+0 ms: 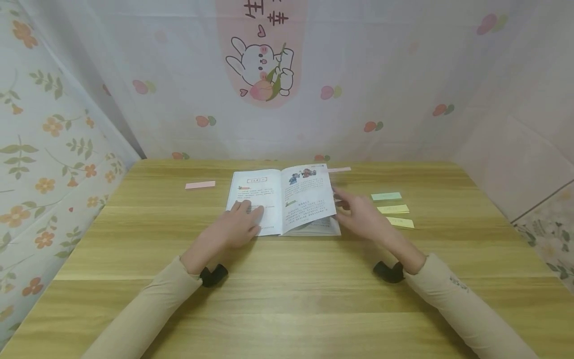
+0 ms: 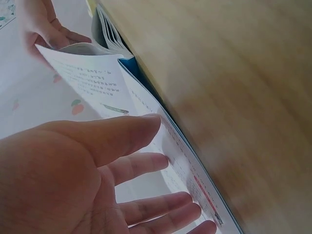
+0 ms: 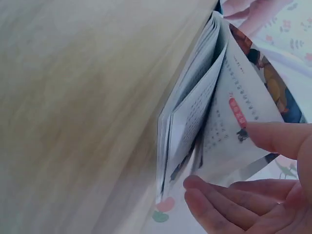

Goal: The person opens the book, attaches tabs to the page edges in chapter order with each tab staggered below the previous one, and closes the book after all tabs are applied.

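Note:
An open booklet (image 1: 264,224) with printed text and small coloured pictures lies on the table, its right-hand page (image 1: 309,194) raised at a slant over the pages beneath. My left hand (image 1: 242,222) rests on the left page, fingers spread; in the left wrist view its fingertips (image 2: 158,161) are at the paper. At the right edge of the raised page is my right hand (image 1: 358,212). The right wrist view shows its thumb (image 3: 273,139) against the underside of that page (image 3: 234,126), with the other fingers loosely bent and apart from the thumb, below it.
A pink paper strip (image 1: 200,185) lies left of the booklet, and another pink strip (image 1: 339,170) shows behind its top right. Right of my right hand are a green strip (image 1: 386,196) and two yellow strips (image 1: 394,209). A printed curtain (image 1: 381,75) hangs behind the wooden table (image 1: 287,299).

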### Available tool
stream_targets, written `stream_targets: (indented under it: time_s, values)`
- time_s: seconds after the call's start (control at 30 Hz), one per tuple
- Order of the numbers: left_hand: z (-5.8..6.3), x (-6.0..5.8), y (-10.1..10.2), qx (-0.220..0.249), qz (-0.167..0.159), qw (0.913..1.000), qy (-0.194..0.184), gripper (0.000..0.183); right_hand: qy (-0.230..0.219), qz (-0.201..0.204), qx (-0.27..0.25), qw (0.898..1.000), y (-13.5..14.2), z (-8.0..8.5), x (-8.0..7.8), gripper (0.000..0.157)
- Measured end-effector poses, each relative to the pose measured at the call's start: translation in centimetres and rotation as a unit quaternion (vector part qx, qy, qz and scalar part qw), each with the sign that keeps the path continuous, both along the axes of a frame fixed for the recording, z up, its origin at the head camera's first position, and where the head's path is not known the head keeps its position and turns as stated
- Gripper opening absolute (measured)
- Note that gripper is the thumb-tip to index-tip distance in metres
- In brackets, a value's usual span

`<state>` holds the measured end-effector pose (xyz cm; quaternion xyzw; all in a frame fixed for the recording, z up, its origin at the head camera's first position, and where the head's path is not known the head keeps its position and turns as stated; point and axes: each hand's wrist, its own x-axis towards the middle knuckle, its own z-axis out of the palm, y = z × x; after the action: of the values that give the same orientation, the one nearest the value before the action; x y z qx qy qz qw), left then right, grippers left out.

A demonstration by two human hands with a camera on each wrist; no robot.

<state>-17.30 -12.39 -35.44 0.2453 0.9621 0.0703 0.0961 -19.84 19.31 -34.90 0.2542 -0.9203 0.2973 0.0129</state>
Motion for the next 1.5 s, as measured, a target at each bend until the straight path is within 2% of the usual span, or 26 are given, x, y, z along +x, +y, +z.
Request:
stream_targets:
  time_s: [0.23,0.37,0.57,0.67,0.93,1.23,1.5]
  values:
    - [0.3,-0.1,0.0,0.008,0.000,0.9999,-0.010,0.047,0.000,0.003,-0.034,0.999,0.2,0.0,-0.2,0.052]
    - [0.4,-0.1,0.0,0.013,-0.001,0.9998,-0.012,0.047,-0.021,0.004,-0.060,0.998,0.2,0.2,-0.1,0.046]
    - [0.5,-0.1,0.0,0.011,-0.009,0.9999,-0.004,0.043,-0.077,-0.004,-0.124,0.989,0.2,0.4,0.1,0.036]
    - [0.5,-0.1,0.0,0.012,-0.011,0.9999,-0.003,0.042,-0.081,-0.007,-0.153,0.985,0.3,0.4,0.1,0.036]
    - [0.5,0.0,0.0,0.016,-0.008,0.9998,0.000,0.040,-0.097,-0.023,-0.181,0.978,0.1,0.6,0.5,0.035]
    - [0.3,-0.3,-0.1,0.027,-0.011,0.9994,0.017,0.028,-0.073,-0.049,-0.188,0.978,-0.3,0.9,0.3,0.027]
    - [0.3,-0.7,0.3,0.025,-0.010,0.9994,0.019,0.035,-0.058,-0.046,-0.210,0.975,-0.7,0.8,0.0,0.026]
